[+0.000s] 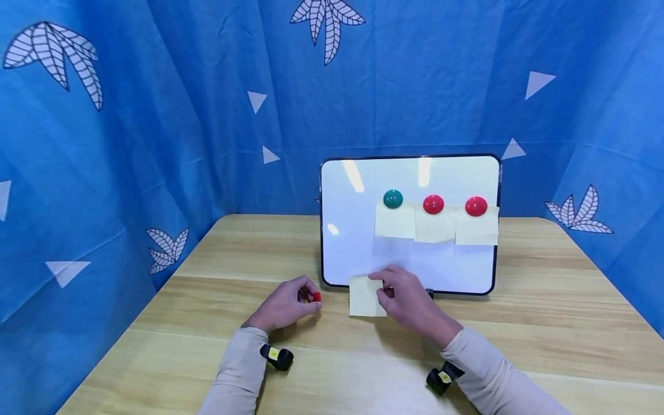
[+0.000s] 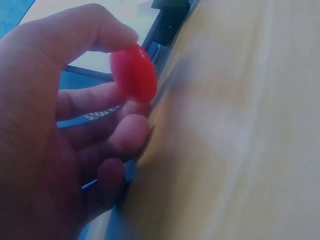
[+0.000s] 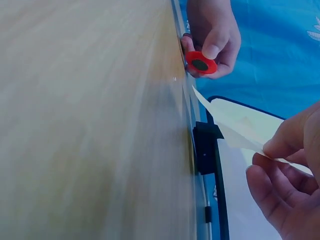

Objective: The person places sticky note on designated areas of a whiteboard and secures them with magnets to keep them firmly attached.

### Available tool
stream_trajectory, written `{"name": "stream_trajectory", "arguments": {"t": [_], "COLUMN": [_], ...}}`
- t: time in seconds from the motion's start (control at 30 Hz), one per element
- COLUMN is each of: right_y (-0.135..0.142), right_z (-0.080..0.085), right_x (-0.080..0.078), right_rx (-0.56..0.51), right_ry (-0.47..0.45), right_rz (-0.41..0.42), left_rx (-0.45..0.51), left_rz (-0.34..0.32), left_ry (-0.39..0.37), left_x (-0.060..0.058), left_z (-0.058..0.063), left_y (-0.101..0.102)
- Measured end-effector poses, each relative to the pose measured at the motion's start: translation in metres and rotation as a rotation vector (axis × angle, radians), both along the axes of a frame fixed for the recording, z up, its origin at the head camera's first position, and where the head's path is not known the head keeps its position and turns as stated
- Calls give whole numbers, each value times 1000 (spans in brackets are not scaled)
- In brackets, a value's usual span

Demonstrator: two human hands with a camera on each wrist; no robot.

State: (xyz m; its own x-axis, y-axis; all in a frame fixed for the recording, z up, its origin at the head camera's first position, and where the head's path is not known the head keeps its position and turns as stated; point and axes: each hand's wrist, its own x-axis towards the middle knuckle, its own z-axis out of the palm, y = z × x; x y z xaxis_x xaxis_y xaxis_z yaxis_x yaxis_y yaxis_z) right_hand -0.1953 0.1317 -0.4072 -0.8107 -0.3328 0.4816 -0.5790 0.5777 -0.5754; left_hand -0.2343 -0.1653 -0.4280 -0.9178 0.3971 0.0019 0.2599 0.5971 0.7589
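Note:
Between thumb and fingers, my left hand [image 1: 286, 304] pinches a round red magnet [image 2: 133, 73] just above the table. The magnet's dark back [image 3: 200, 64] shows in the right wrist view. My right hand [image 1: 410, 298] pinches a pale yellow sticky note [image 1: 365, 297] by its edge, in front of the whiteboard's lower edge. Behind the hands stands the whiteboard [image 1: 347, 230]. Three pale notes hang on it in a row, topped by a green magnet [image 1: 392, 199], a red magnet [image 1: 433, 204] and another red magnet [image 1: 475, 206].
The whiteboard has a black frame and a black foot [image 3: 206, 148] at its base. It stands on a light wooden table [image 1: 321, 357]. A blue curtain [image 1: 415, 86] with white leaf prints hangs behind and at both sides. Each wrist wears a small black camera.

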Motion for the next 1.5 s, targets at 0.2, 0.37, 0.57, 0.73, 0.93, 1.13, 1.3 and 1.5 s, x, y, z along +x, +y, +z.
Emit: {"name": "stream_trajectory", "arguments": {"t": [0.2, 0.37, 0.57, 0.73, 0.93, 1.13, 1.3, 1.5], "right_y": [-1, -1, -1, 0, 1, 3, 3, 3], "right_z": [2, 2, 1, 0, 0, 3, 5, 7], "right_x": [0, -1, -1, -3, -3, -3, -2, -2], "right_rx": [-14, -34, -63, -76, -78, -90, -109, -101], "right_ry": [4, 25, 43, 91, 129, 160, 188, 192], "right_rz": [-6, -3, 7, 7, -4, -5, 4, -19], "left_rx": [17, 50, 90, 101, 76, 48, -34, -142], "left_rz": [77, 123, 109, 124, 149, 171, 210, 245], "left_ry": [48, 81, 143, 153, 182, 201, 261, 358], "left_x": [0, -1, -2, -3, -3, -2, -1, -1], "left_z": [-2, -3, -3, -3, -2, 2, 4, 6], "left_y": [-2, -4, -4, -3, -2, 0, 1, 3]}}
